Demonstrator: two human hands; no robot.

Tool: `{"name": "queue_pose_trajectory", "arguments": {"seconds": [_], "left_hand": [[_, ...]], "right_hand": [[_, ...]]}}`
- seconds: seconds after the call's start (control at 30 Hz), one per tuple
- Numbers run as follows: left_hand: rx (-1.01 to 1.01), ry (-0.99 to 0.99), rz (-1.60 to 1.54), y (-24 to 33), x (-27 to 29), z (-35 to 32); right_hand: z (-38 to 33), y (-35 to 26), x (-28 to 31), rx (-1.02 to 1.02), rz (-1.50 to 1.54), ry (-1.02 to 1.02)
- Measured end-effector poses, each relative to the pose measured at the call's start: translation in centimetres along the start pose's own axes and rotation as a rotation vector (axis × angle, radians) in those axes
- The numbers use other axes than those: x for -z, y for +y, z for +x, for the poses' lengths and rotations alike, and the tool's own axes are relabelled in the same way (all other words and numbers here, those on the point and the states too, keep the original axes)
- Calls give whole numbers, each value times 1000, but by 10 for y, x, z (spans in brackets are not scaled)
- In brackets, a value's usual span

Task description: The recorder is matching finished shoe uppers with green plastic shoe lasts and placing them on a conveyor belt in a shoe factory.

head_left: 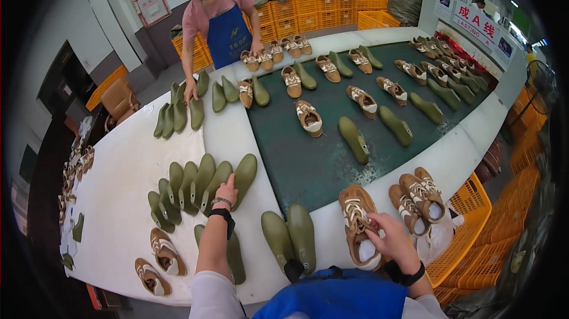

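Touching smooth olive-green plastic-looking shoe last (245, 172) with left hand (224, 193), grip unclear, right hand (389, 237) well apart, pinching brown-and-white suede-look sneaker (354, 205); likely pickup, next needs firm left hold

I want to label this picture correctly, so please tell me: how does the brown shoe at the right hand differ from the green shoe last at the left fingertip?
The brown shoe is laced and has pale trim; the green shoe last is one plain colour. The brown shoe has a hollow foot opening; the green shoe last shows a smooth, solid-looking surface. Both are foot-shaped.
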State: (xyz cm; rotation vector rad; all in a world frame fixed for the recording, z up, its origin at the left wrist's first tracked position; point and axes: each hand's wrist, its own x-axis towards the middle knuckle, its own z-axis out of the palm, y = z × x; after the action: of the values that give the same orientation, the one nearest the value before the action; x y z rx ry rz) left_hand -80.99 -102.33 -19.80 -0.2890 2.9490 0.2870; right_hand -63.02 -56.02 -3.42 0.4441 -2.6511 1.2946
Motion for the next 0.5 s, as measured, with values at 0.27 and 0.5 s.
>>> {"name": "queue_pose_trajectory", "arguments": {"seconds": [0.27,0.5], "left_hand": [[-317,-155,34,155,-8,78],[-237,-245,-53,202,-44,60]], "right_hand": [[1,0,2,-79,-55,79],[-15,11,2,-167,-79,106]]}}
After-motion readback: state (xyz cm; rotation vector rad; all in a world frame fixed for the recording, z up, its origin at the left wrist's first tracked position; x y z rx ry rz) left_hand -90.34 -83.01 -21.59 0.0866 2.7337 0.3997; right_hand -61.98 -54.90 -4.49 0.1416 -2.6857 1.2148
